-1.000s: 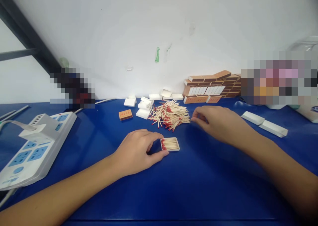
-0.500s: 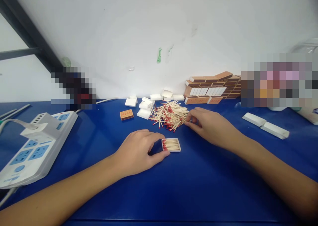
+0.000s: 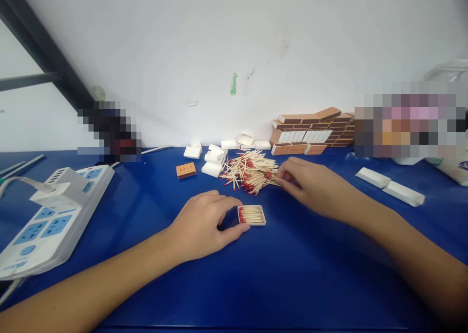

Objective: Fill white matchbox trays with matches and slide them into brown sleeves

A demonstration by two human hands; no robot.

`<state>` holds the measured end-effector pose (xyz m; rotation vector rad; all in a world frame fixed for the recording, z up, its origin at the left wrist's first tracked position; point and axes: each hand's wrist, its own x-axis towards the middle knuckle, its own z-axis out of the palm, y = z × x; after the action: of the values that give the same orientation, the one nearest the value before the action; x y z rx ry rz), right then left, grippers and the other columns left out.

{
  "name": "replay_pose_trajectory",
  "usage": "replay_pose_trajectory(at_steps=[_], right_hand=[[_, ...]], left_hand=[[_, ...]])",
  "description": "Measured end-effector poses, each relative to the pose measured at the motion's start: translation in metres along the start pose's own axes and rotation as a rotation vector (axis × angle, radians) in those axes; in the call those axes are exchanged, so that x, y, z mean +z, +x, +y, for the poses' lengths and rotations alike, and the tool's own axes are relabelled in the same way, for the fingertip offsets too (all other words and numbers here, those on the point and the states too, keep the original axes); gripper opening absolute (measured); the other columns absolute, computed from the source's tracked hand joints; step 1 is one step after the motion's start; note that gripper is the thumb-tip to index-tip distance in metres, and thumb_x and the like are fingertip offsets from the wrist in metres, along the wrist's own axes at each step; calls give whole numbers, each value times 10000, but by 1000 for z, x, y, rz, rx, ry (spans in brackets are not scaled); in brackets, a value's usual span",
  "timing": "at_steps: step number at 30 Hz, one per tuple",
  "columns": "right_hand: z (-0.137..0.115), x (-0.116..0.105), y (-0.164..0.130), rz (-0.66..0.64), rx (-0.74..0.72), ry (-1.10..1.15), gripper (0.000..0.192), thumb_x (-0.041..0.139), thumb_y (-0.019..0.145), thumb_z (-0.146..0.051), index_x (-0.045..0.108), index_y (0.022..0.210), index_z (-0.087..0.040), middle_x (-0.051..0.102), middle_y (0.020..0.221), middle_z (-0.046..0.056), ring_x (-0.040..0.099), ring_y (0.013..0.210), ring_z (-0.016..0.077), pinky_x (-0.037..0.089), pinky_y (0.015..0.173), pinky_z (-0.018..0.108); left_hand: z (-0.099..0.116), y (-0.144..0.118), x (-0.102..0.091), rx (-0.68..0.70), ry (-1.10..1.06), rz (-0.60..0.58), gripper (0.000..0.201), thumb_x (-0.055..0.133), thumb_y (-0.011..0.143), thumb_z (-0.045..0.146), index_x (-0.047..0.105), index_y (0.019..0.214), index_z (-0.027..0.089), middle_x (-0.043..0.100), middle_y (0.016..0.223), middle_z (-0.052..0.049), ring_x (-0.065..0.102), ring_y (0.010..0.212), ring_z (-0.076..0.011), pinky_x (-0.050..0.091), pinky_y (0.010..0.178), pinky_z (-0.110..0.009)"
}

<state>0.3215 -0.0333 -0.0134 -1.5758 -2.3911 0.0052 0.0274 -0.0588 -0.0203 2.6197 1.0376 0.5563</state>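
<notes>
A small white matchbox tray (image 3: 263, 221) lies on the blue table, filled with a layer of red-tipped matches (image 3: 253, 214) whose heads point left. My left hand (image 3: 204, 225) grips the tray's left end between thumb and forefinger. Beyond it is a loose heap of matches (image 3: 252, 169) pointing in many directions. At the heap's right edge, my right hand (image 3: 305, 184) has its thumb and fingertips pinched together on match ends; how many sticks are between them is hidden. An orange-brown matchbox (image 3: 186, 170) lies left of the heap.
White empty trays (image 3: 212, 169) sit behind and left of the heap. A stack of matchboxes (image 3: 310, 125) stands against the wall. Two white trays (image 3: 404, 192) lie at the right. On the left is a power strip (image 3: 66, 225) with a plugged-in adapter.
My right hand has shifted slightly right along the heap's edge, its fingers still pinched. My left hand and the filled tray have stayed in place.
</notes>
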Motion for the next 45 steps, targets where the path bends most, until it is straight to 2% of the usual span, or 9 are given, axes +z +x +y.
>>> replay_pose_trajectory(at_steps=[9, 13, 17, 20, 25, 34, 41, 45], right_hand=[[-4, -1, 0, 7, 6, 26, 191, 462, 1021, -331, 575, 918, -218, 672, 900, 73, 608, 746, 226, 415, 665, 344], [-6, -3, 1, -51, 46, 30, 191, 479, 1028, -312, 591, 904, -220, 703, 852, 60, 617, 713, 224, 399, 630, 336], [-5, -3, 2, -65, 26, 53, 176, 516, 1023, -292, 633, 918, -213, 732, 920, 70, 660, 802, 240, 437, 680, 342], [-2, -2, 2, -45, -1, 66, 167, 522, 1020, -269, 670, 973, -206, 738, 970, 79, 676, 857, 246, 459, 721, 350], [0, -1, 2, -15, -70, 35, 298, 439, 1060, -286, 712, 982, -192, 717, 981, 102, 672, 875, 252, 473, 764, 368], [-5, -6, 0, 84, 8, -39, 248, 494, 1019, -311, 688, 913, -200, 689, 872, 68, 613, 738, 221, 415, 668, 347], [-19, -7, -1, 122, -19, 165, 209, 560, 1020, -324, 662, 874, -214, 690, 833, 43, 591, 693, 185, 413, 631, 313], [-31, -8, -3, 119, -68, 285, 184, 586, 1026, -318, 702, 920, -224, 705, 857, 43, 599, 707, 178, 441, 643, 309]], left_hand=[[0, 1, 0, 0, -1, 2, 296, 724, 960, 413, 750, 1166, 202, 585, 676, 26, 576, 693, -182, 402, 665, -301], [1, 0, 0, 1, 2, 2, 302, 723, 960, 417, 750, 1166, 199, 582, 672, 27, 574, 687, -179, 404, 664, -301], [1, 0, 0, -1, 7, 5, 298, 727, 956, 412, 750, 1168, 204, 575, 668, 29, 571, 683, -178, 401, 657, -300], [1, 0, 0, 5, 5, 2, 294, 722, 959, 410, 749, 1171, 207, 577, 669, 29, 574, 688, -181, 402, 658, -301], [1, 1, -1, 8, 6, 4, 298, 722, 960, 412, 749, 1166, 198, 584, 672, 26, 572, 684, -183, 404, 656, -304], [0, 0, 1, 13, 12, 3, 296, 721, 960, 415, 747, 1168, 205, 596, 679, 22, 577, 688, -182, 408, 657, -304], [0, 0, -1, -3, 13, 4, 285, 719, 960, 421, 753, 1149, 211, 591, 673, 25, 574, 676, -175, 406, 652, -303], [1, 1, -2, -35, 4, -4, 290, 711, 960, 444, 757, 1150, 229, 599, 678, 25, 576, 680, -175, 402, 649, -305]])
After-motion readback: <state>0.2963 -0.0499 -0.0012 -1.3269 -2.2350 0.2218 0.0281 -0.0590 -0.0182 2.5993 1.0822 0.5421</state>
